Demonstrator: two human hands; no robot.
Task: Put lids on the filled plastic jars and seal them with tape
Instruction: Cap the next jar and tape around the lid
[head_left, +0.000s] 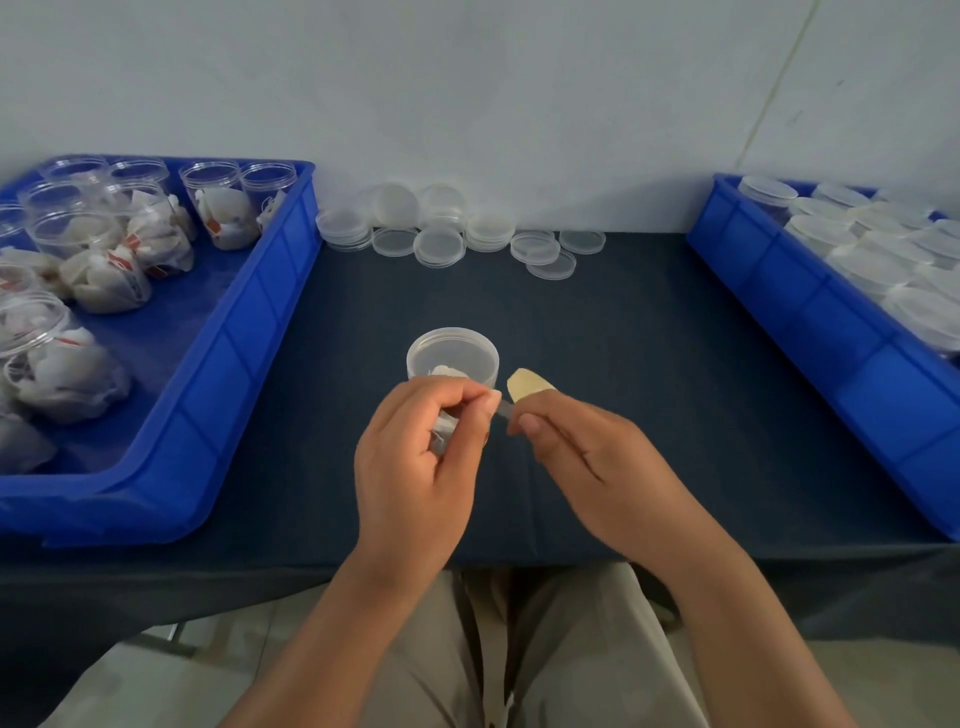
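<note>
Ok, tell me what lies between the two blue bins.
Head view: loose clear lids at the back, one lidded jar mid-table, and the left hand and right hand pinching a tape strip.

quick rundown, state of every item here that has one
jar, lid on, gripped by left hand
tape, strip pinched by right hand
left bin jars, filled, no lids
right bin jars, lidded
loose lids, lying at the table's back

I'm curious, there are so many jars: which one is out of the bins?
The lidded jar standing alone on the dark table, mid-picture. Every other jar sits in the left blue bin or the right blue bin.
</note>
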